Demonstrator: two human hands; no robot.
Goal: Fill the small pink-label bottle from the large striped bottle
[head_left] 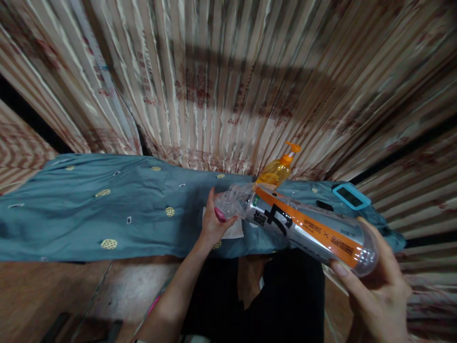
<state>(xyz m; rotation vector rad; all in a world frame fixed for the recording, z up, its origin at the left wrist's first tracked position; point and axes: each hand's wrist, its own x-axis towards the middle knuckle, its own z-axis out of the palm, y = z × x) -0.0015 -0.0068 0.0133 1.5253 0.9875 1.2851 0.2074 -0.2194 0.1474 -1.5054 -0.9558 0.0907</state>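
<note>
My right hand (378, 286) grips the base of a large clear plastic drink bottle (303, 224) with an orange and silver label. The bottle is tilted on its side, its neck end pointing left and slightly away from me. My left hand (214, 221) is wrapped round a clear container (224, 204) with some pink at its lower edge. This container meets or overlaps the bottle's neck, and I cannot tell whether the two touch. Under the left hand lies a white sheet (233, 232), partly hidden.
A pump bottle (274, 172) of yellow liquid stands behind the drink bottle. To the right lie a small black object (324, 206) and a blue-framed tablet (352, 196). A teal patterned cloth (143, 209) covers the table, with a pleated curtain (214, 95) behind it.
</note>
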